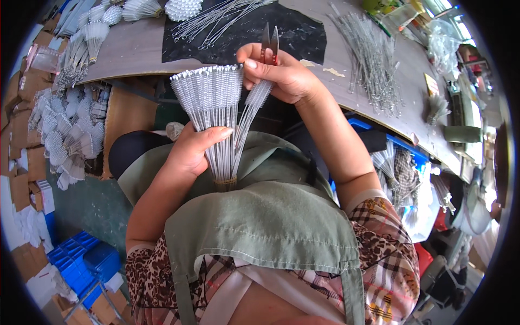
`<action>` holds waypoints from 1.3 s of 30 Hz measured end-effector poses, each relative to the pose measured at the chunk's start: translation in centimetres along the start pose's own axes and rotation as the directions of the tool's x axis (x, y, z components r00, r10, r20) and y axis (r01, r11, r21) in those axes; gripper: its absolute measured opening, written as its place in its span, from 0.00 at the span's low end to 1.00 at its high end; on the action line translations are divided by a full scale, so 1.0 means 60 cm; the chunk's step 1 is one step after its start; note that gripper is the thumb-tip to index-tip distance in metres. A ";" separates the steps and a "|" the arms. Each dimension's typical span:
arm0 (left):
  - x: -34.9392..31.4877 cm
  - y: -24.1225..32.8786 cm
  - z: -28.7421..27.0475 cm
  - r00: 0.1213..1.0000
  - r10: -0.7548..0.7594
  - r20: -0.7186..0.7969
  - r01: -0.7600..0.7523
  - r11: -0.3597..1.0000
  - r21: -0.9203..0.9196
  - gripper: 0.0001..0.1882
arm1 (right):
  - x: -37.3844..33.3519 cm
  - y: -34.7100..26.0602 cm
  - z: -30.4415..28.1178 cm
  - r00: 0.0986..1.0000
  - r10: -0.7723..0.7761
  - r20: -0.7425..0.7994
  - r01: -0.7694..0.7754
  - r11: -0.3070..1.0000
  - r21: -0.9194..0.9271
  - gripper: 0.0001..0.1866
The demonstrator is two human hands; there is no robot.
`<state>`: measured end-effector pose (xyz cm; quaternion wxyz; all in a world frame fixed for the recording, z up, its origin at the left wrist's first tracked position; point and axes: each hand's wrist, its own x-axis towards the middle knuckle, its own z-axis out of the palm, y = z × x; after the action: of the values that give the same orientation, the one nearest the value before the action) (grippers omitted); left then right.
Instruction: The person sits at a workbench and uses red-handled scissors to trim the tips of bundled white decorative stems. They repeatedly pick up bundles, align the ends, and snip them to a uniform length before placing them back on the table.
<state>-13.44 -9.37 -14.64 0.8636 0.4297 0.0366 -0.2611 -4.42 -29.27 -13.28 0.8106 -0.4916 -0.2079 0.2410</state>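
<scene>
In front of my apron, my left hand [192, 147] is wrapped round the stems of a bundle of thin wire tube brushes [208, 95]. Their white bristle heads fan out at the top, and a band [225, 181] circles the lower ends of the wires. My right hand [290, 78] is closed round a pair of small scissors [274, 39], whose pointed blades stick up past the fingers. Thumb and forefinger of that hand are at the bundle's upper right corner. A few brushes [258, 96] splay away from the bundle beneath the right palm; whether the fingers grip them is hidden.
Looped wire stems [216, 21] lie on a black mat [303, 32] across the grey table [130, 51]. Loose brushes [374, 65] are heaped at the right. More brush bundles [70, 130] hang below the table's left end. Blue crates [81, 254] and cardboard boxes stand on the left floor.
</scene>
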 end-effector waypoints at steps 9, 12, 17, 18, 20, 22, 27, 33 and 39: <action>-0.006 0.024 0.031 0.997 -0.048 -0.056 0.052 0.997 0.063 0.27 | 0.015 -0.034 0.006 0.978 0.075 -0.193 -0.113 0.974 -0.196 0.26; 0.000 0.012 0.026 0.999 -0.004 0.033 0.002 0.999 0.051 0.30 | 0.000 -0.042 0.010 0.969 0.172 -0.176 -0.189 0.978 -0.090 0.23; 0.005 0.014 0.021 0.998 -0.032 0.048 0.028 0.997 0.077 0.31 | -0.018 -0.038 0.019 0.966 0.011 -0.260 -0.073 0.971 -0.229 0.20; 0.004 0.012 0.014 1.000 -0.011 0.029 0.009 0.996 0.083 0.32 | -0.017 -0.039 0.028 0.964 -0.018 -0.264 -0.035 0.981 -0.193 0.19; 0.002 0.011 0.008 1.000 0.023 -0.002 -0.023 0.997 0.077 0.33 | -0.010 -0.037 0.033 0.959 -0.050 -0.281 -0.014 0.975 -0.222 0.17; 0.007 0.006 0.002 1.000 0.013 0.023 -0.014 0.998 0.061 0.33 | -0.008 -0.042 0.032 0.958 -0.033 -0.284 -0.027 0.978 -0.205 0.15; 0.014 0.010 0.017 0.999 -0.003 0.034 0.000 0.996 0.087 0.35 | -0.001 -0.013 -0.008 0.983 0.035 -0.181 -0.067 0.982 -0.174 0.15; 0.041 0.027 0.010 0.998 -0.032 0.057 0.011 0.944 0.331 0.27 | 0.011 -0.001 -0.028 0.978 -0.016 -0.207 -0.013 0.990 -0.137 0.14; 0.066 0.042 0.015 0.995 -0.072 0.070 0.052 0.967 0.249 0.24 | 0.029 -0.010 -0.046 0.980 -0.041 -0.193 0.020 0.994 -0.107 0.11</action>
<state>-8.93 -10.48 -13.38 0.7957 0.5218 -0.0165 -0.3072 -1.32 -30.40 -13.75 0.8037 -0.5515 -0.1474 0.1681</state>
